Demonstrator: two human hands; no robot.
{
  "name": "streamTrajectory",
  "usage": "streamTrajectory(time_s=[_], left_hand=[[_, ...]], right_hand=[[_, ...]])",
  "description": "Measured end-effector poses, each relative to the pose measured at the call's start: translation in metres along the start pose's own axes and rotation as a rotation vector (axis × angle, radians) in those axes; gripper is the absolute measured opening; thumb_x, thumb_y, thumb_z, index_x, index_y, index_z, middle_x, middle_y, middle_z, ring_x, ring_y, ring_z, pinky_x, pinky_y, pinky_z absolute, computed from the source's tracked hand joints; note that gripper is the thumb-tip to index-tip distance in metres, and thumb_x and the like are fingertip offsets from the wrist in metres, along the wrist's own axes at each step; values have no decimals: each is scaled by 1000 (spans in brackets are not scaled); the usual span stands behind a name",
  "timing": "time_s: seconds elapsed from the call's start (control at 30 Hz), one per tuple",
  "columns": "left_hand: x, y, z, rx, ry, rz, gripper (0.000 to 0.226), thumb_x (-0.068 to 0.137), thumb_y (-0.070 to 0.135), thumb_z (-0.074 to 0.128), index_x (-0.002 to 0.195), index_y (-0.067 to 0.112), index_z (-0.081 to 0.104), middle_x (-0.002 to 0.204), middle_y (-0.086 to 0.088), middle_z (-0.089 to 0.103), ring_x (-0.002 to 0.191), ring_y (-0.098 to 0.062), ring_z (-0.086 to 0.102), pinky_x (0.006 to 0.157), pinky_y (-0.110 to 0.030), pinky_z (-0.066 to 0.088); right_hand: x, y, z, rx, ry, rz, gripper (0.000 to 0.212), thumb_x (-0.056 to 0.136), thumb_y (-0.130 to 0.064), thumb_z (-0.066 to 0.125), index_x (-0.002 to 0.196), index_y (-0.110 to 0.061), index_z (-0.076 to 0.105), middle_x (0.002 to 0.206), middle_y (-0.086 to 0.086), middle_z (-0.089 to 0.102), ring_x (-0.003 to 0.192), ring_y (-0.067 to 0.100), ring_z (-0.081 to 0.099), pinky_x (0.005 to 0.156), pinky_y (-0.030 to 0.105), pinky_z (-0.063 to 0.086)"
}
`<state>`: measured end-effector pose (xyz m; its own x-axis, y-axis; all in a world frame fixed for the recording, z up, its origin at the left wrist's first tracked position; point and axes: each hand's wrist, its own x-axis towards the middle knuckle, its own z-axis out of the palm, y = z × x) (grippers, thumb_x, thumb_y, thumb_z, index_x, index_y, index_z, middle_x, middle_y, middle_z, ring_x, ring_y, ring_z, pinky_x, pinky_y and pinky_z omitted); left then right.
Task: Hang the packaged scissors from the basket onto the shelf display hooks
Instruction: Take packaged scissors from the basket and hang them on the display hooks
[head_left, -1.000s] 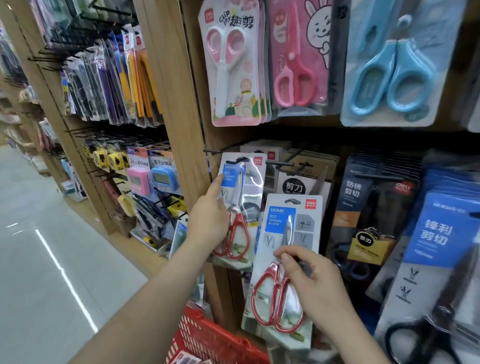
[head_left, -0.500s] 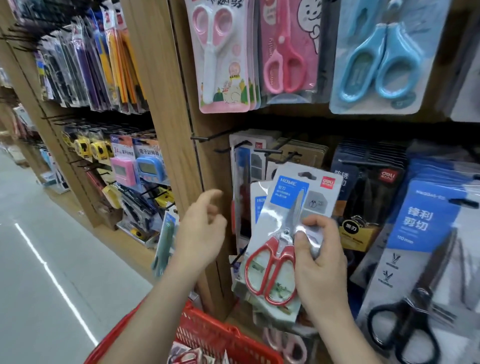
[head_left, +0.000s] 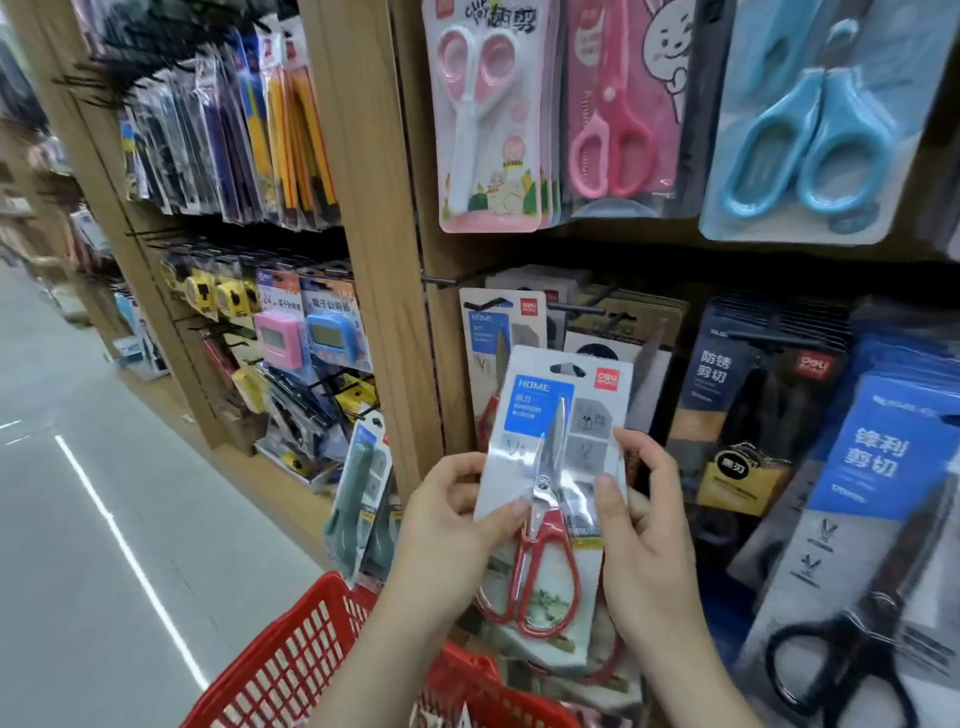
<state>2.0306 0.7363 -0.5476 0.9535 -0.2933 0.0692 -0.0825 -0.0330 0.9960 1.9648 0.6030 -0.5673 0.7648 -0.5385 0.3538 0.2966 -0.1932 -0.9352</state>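
Observation:
A white pack of red-handled scissors (head_left: 550, 467) with a blue HOME label is held upright in front of the shelf. My left hand (head_left: 447, 525) pinches its left edge, thumb on the front. My right hand (head_left: 639, 519) grips its right edge. Just behind it hangs an identical pack (head_left: 496, 338) on a black display hook (head_left: 488, 303). The red basket (head_left: 291, 660) sits low in front of me, its contents mostly hidden by my arms.
A wooden upright (head_left: 374, 249) stands left of the hooks. Pink scissors packs (head_left: 488, 119) and blue scissors packs (head_left: 815, 124) hang above. Dark packs (head_left: 748, 384) and blue-labelled black scissors (head_left: 872, 545) hang to the right. The aisle floor (head_left: 78, 519) lies to the left.
My left hand left the hung pack and now takes the left edge of the pack in my right hand. That pack has risen and turned upright in front of the hooks.

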Motion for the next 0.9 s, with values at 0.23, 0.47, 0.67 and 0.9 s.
streamTrajectory(time_s=[0.23, 0.47, 0.67, 0.9], left_hand=[[14, 0, -26, -301, 121, 14, 45, 93, 2, 61, 125, 32, 55, 106, -7, 76, 88, -35, 74, 80, -53, 58], [31, 0, -31, -320, 125, 65, 51, 96, 2, 57, 129, 41, 55, 111, 1, 75, 95, -27, 74, 80, -47, 60], [38, -6, -34, -237, 105, 120, 45, 93, 0, 61, 124, 33, 67, 125, 5, 70, 114, -24, 67, 93, -50, 56], [51, 1, -35, -260, 88, 156, 45, 97, 0, 55, 127, 31, 63, 114, 6, 74, 100, -20, 73, 85, -44, 60]], right_hand=[[0, 1, 5, -17, -1, 17, 37, 102, -27, 43, 120, -59, 44, 72, 1, 71, 56, 32, 60, 57, 47, 53], [2, -1, 11, -11, 59, 36, 39, 101, -25, 45, 106, -63, 50, 84, 5, 75, 71, 38, 70, 71, 61, 56], [4, 0, 11, -49, 88, 46, 38, 100, -24, 47, 102, -62, 52, 80, 9, 74, 69, 42, 68, 67, 61, 56], [9, 0, 8, 61, 77, 73, 37, 101, -18, 47, 99, -54, 55, 91, -4, 77, 74, 13, 75, 59, 33, 59]])
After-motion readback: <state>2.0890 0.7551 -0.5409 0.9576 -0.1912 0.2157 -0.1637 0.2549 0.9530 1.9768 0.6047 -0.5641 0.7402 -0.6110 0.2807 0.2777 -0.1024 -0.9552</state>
